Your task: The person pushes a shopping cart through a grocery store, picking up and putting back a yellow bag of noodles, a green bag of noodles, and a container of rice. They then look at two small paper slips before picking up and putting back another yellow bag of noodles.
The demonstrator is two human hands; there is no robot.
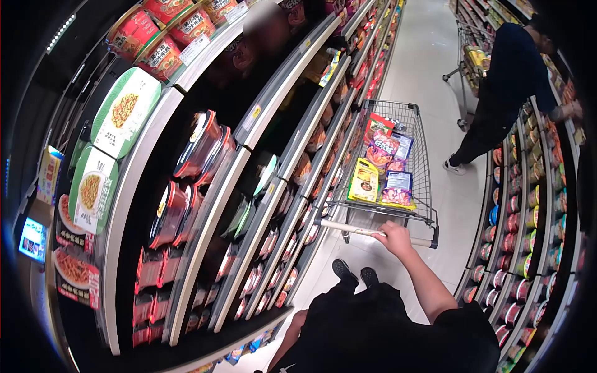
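My right hand [393, 237] is wrapped around the pale handle bar [365, 231] of a wire shopping cart [424, 165]. Inside the cart's basket lie a yellow food packet [363, 181], a purple and pink packet [398, 188] and several other bright snack packs. At the lower left, only bare skin of my left arm [291, 336] shows beside my dark clothing; the left hand itself is hidden. Both my shoes stand on the floor just behind the cart.
A tall shelf to the left holds red instant-noodle tubs [163, 57], green-white boxes [126, 112] and red-lidded boxes [198, 144]. Packed shelves [511, 248] line the right side. A person in dark clothing [513, 81] reaches to the right shelf, beside another cart [465, 68]. The pale floor aisle [416, 56] runs ahead.
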